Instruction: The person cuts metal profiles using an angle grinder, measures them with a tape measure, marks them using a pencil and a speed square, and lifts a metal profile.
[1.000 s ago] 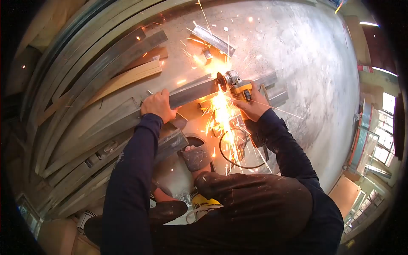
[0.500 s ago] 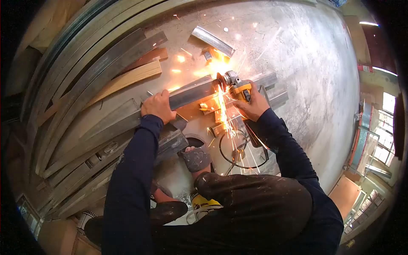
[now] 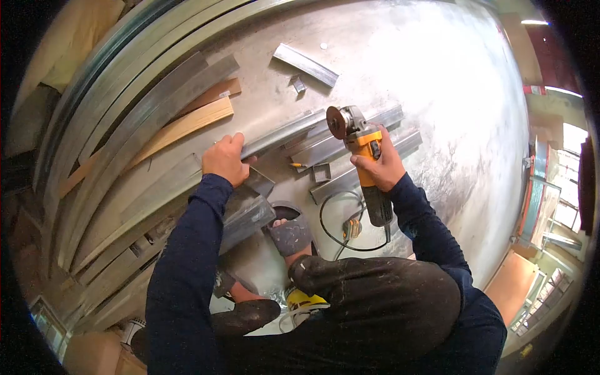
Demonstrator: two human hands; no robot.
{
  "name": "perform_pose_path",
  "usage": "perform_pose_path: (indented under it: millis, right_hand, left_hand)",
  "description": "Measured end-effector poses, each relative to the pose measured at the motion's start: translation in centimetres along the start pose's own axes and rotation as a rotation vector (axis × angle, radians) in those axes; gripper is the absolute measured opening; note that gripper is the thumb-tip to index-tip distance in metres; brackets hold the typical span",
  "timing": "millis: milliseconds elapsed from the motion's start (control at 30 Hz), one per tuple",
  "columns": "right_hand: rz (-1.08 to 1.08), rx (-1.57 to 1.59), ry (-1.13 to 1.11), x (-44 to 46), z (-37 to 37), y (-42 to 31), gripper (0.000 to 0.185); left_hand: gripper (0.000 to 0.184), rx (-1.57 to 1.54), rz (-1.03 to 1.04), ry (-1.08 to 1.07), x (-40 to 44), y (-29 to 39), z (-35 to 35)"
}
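Observation:
My left hand (image 3: 225,160) is wrapped over a long grey metal tube (image 3: 284,132), whose far end reaches up and right toward the grinder. In my right hand (image 3: 387,167) is a yellow and black angle grinder (image 3: 364,149), gripped around its body. Its reddish-brown disc (image 3: 337,122) points up and left, just beyond the tube's end; whether they touch I cannot tell. No sparks show. Below the tube lie other metal tubes (image 3: 409,144), a short square tube piece (image 3: 321,172) and a yellow pencil (image 3: 299,165).
Long metal bars (image 3: 134,122) and a wooden strip (image 3: 187,130) lie at left. A cut metal length (image 3: 306,64) and a small offcut (image 3: 298,84) rest on the floor ahead. The black cord loops near a yellow-black tape measure (image 3: 352,228), close to my sandalled foot (image 3: 290,236).
The bright sparks have stopped. The grinder has turned more upright, its disc now facing me more. The tube looks rolled and slightly shifted, with my left hand still on it.

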State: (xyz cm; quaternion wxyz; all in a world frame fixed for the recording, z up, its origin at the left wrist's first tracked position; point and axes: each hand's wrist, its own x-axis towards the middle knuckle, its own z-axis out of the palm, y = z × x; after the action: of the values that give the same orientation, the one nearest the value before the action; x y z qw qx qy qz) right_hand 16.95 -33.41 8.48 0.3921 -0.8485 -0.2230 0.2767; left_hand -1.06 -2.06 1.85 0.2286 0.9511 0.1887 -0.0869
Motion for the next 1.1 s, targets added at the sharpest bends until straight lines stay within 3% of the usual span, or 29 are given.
perform_pose_path:
  millis: [167, 400, 1100]
  right_hand:
    - [0.100, -0.078, -0.033, -0.7, 0.1, -0.4, 0.088]
    - [0.147, -0.250, -0.064, -1.2, 0.3, -1.9, 0.091]
    - [0.154, -0.298, -0.110, -0.9, 0.7, 0.7, 0.097]
  left_hand:
    - [0.040, 0.192, 0.116, -0.014, -0.1, 0.3, 1.1]
    - [0.047, 0.127, 0.149, 0.070, -1.1, 0.0, 3.4]
    - [0.038, 0.150, 0.170, 0.058, -0.6, 0.4, 3.1]
